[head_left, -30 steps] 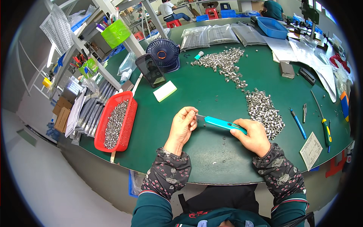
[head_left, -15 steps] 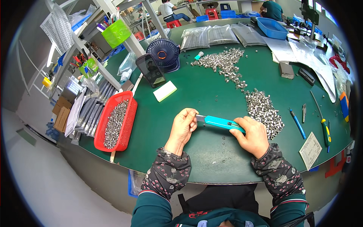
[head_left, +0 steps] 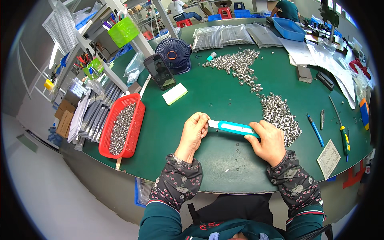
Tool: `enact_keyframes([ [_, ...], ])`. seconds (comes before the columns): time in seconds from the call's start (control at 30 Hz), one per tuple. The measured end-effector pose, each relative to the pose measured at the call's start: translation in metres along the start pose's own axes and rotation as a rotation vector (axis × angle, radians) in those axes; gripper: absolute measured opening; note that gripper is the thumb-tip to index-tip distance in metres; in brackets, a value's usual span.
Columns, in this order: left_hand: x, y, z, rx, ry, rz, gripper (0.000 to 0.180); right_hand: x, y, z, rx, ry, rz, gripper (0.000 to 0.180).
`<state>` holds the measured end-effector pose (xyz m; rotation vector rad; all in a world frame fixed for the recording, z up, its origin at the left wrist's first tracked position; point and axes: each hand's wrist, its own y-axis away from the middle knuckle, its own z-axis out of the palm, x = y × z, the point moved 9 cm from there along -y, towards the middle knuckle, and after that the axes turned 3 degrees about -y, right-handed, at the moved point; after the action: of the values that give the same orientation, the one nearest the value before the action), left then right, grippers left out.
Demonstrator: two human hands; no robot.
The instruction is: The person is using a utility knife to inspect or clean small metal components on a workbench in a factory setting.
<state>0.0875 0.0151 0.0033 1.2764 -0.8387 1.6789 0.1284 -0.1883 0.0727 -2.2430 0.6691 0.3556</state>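
My right hand [head_left: 269, 141] is wrapped round the handle of a teal utility knife [head_left: 236, 127], held over the green table in front of me. The knife's blade [head_left: 213, 124] is out and points left, its flat side bright with reflected light. At its tip my left hand [head_left: 195, 130] is closed, thumb and fingers pinched together. Whatever lies between those fingertips is too small or hidden to tell. Just right of my right hand lies a heap of small metal rings [head_left: 280, 118], and a looser heap [head_left: 236, 66] spreads farther back.
A red basket [head_left: 138, 128] of small metal parts stands left. Behind are a phone [head_left: 160, 72], a fan [head_left: 173, 55] and a pale yellow pad [head_left: 175, 94]. To the right lie a blue pen [head_left: 315, 130], a screwdriver [head_left: 344, 138] and a paper slip [head_left: 329, 159].
The knife has turned slightly, so its blade and its handle's inlay now look brighter. Both hands keep nearly the same place and hold.
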Motion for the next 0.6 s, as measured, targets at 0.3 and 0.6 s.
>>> enact_keyframes([
  [0.3,0.0005,-0.0012,0.0003,-0.032,-0.09,0.001,0.025,-0.0041,-0.0011,-0.0013,-0.006,0.034,-0.032,0.025],
  [0.6,0.0015,0.0006,0.0024,-0.067,-0.106,-0.054,0.029,-0.0071,-0.0022,-0.0018,-0.023,0.045,-0.059,0.025],
])
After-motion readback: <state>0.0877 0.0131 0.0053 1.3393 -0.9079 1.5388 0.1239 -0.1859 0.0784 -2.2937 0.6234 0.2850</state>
